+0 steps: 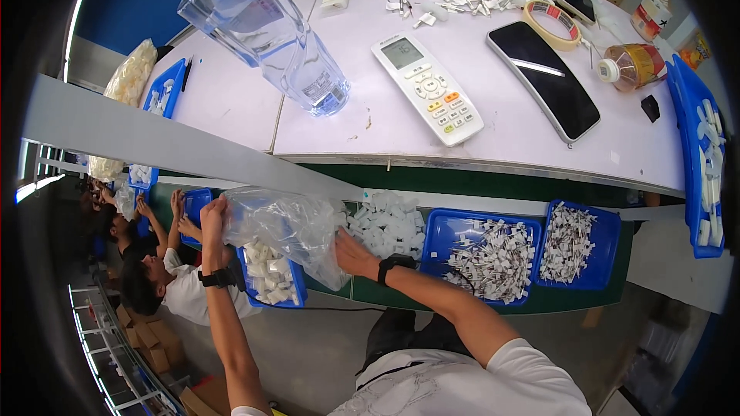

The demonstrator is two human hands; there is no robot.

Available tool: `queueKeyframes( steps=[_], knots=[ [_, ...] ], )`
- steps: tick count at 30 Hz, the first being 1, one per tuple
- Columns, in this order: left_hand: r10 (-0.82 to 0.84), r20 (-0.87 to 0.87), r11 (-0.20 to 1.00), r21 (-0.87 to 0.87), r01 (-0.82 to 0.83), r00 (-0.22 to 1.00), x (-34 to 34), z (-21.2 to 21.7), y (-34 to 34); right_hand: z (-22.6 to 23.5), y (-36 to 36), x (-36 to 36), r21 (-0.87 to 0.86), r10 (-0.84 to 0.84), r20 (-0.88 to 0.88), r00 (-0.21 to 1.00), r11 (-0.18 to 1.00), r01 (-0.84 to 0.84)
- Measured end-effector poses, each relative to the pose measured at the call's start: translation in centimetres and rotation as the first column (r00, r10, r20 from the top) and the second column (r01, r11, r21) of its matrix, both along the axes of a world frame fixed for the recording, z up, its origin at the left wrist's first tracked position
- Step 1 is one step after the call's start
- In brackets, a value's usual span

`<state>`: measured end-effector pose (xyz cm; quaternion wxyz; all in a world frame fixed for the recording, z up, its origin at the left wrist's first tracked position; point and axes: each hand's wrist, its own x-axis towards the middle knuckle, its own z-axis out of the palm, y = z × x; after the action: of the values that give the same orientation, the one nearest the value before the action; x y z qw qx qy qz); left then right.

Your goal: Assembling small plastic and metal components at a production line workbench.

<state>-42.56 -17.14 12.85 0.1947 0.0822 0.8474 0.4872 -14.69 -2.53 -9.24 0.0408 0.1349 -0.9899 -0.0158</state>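
My left hand [213, 219] grips the left end of a clear plastic bag [289, 227] of small white parts, held over the lower bench. My right hand [351, 254] presses on the bag's right underside. Both wrists wear black watches. White parts [385, 225] lie heaped at the bag's mouth, to its right. A blue tray [271, 276] with white parts sits just under the bag.
Two blue trays [486, 256] [574, 246] with white clips stand to the right. On the upper white table [231, 104] are a water jug [266, 27], remote control [426, 86], phone [543, 78], tape roll [552, 21] and bottle [632, 65]. Other people work at the left [162, 277].
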Motion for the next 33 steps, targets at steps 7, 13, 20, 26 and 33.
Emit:
queueKeyframes(
  steps=[7,13,20,26,33],
  knots=[
    [-0.014,0.004,1.0,-0.027,0.014,1.0,1.4,1.8,2.2,2.1,3.4,2.2,-0.175,-0.135,-0.052,0.989,0.977,0.124],
    [-0.012,0.113,0.995,0.097,0.001,0.993,2.0,3.9,0.5,3.3,3.0,2.5,-0.194,-0.291,-0.03,0.956,0.94,0.28],
    [0.068,0.268,0.978,0.171,-0.117,0.961,1.8,3.7,-1.6,3.6,5.1,2.4,-0.313,-0.356,0.087,0.93,0.877,0.365],
    [-0.059,0.375,0.979,0.204,-0.021,0.925,3.0,3.2,-0.7,-1.3,3.1,-3.0,-0.503,-0.236,-0.236,0.943,0.86,0.089],
    [-0.13,0.382,0.981,0.185,0.062,0.915,7.9,4.2,2.9,4.1,1.7,-7.5,-0.879,0.085,0.32,0.944,0.399,0.262]
  ],
)
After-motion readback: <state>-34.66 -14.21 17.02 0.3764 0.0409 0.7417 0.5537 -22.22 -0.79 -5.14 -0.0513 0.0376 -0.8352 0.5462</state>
